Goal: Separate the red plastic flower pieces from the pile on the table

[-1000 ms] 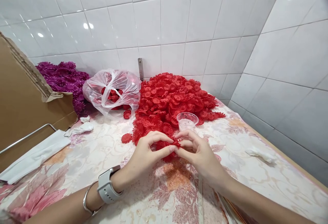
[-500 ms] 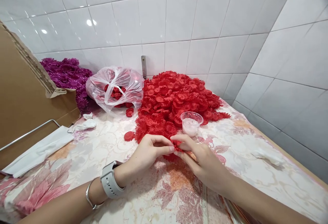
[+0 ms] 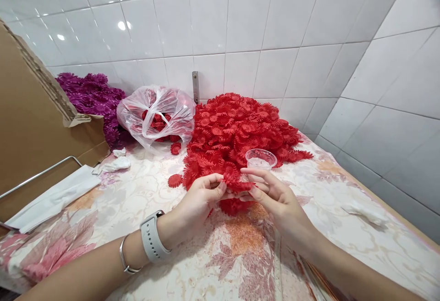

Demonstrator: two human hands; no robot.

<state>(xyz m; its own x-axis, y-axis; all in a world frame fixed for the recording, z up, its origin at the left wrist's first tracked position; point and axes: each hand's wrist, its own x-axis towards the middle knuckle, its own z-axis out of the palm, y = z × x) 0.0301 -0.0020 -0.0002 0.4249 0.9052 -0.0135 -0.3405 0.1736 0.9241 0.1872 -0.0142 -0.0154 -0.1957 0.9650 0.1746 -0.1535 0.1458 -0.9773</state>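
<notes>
A big heap of red fabric flower petals (image 3: 237, 131) lies against the tiled wall. In front of it my left hand (image 3: 197, 202), with a white watch on the wrist, and my right hand (image 3: 275, 200) pinch one red flower piece (image 3: 239, 185) between their fingertips, a little above the flowered tablecloth (image 3: 154, 200). A small stack of red pieces (image 3: 233, 205) lies under my hands. A small clear plastic cup (image 3: 260, 158) stands just behind my right hand's fingers.
A clear plastic bag with red petals (image 3: 156, 115) sits left of the heap, and a purple flower pile (image 3: 92, 101) is beyond it. A brown cardboard box (image 3: 34, 122) fills the left. White paper (image 3: 55, 197) and tissue scraps (image 3: 366, 214) lie on the cloth.
Both hands have lifted slightly with the red piece and the fingers have shifted on it. The camera has tilted a little, so the scene sits slightly to the right.
</notes>
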